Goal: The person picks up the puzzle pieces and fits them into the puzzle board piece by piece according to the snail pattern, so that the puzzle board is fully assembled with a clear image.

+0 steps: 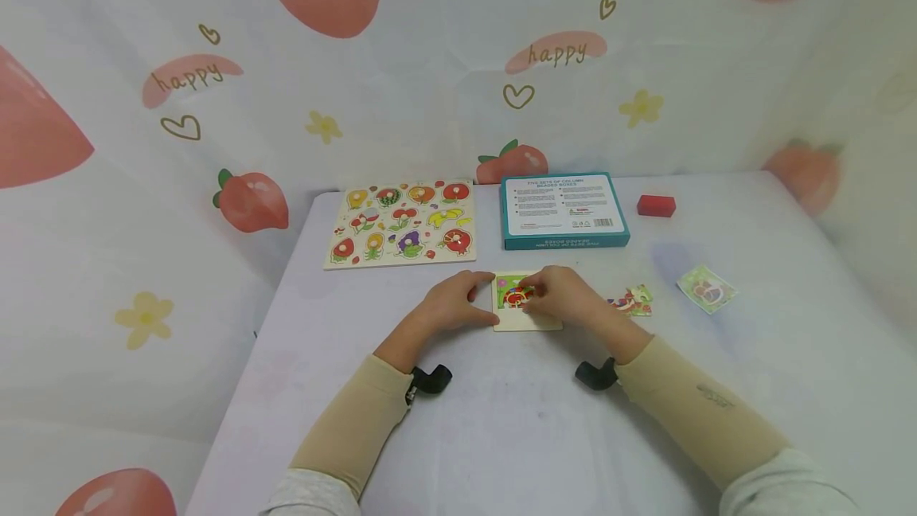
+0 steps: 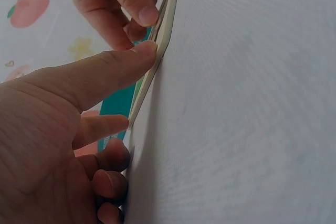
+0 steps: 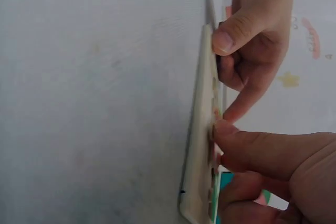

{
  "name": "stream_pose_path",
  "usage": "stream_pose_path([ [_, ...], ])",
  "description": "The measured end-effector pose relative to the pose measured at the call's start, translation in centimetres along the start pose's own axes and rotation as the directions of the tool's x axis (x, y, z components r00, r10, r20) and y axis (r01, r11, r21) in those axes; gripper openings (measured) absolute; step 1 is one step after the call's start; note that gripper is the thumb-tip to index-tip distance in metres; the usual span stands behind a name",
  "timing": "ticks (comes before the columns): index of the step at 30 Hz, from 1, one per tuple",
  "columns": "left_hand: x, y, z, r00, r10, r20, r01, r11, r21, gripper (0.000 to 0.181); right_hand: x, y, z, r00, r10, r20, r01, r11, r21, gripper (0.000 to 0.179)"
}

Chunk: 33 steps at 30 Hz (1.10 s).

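A small wooden jigsaw tray (image 1: 526, 323) lies on the table, with a green-and-red picture in its upper part and bare wood along its near side. My left hand (image 1: 453, 301) holds the tray's left edge, thumb by the near corner and index finger by the far one. Over the picture, my right hand (image 1: 562, 293) pinches a jigsaw piece (image 1: 514, 298) between thumb and fingers, low against the tray. The fingers hide part of that piece. In the right wrist view, the right thumb (image 3: 227, 128) is right at the tray's face.
More jigsaw pieces (image 1: 634, 301) lie just right of my right hand, with a small picture card (image 1: 707, 290) farther right. Behind stand a fruit puzzle board (image 1: 401, 223), a teal-edged box (image 1: 564, 211) and a red block (image 1: 656, 205). A printed cloth (image 1: 430, 102) hangs at the back.
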State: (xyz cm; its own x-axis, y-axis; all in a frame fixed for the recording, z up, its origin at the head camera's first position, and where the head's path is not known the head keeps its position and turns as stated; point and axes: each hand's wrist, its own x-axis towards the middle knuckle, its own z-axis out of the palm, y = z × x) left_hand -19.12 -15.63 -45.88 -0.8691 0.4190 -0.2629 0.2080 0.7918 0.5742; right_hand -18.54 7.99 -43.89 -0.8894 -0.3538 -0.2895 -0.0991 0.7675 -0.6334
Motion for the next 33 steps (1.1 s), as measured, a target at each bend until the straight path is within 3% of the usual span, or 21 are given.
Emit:
stream_pose_path([
  [22,-0.10,0.04,-0.08,1.000,-0.004,0.002,0.004,1.000,-0.003,0.082,-0.12,-0.58,0.22,0.998,-0.065,-0.002,0.063,0.970,-0.235,0.043],
  [29,0.13,-0.15,0.01,1.000,0.028,-0.012,-0.028,1.000,-0.010,0.081,-0.03,-0.67,0.00,0.994,-0.097,0.056,0.111,0.928,-0.355,0.045],
  [33,0.06,-0.26,-0.10,0.999,0.034,-0.010,-0.034,0.999,-0.026,0.081,0.26,-0.65,-0.24,0.996,-0.059,0.064,0.077,0.943,-0.325,0.043],
])
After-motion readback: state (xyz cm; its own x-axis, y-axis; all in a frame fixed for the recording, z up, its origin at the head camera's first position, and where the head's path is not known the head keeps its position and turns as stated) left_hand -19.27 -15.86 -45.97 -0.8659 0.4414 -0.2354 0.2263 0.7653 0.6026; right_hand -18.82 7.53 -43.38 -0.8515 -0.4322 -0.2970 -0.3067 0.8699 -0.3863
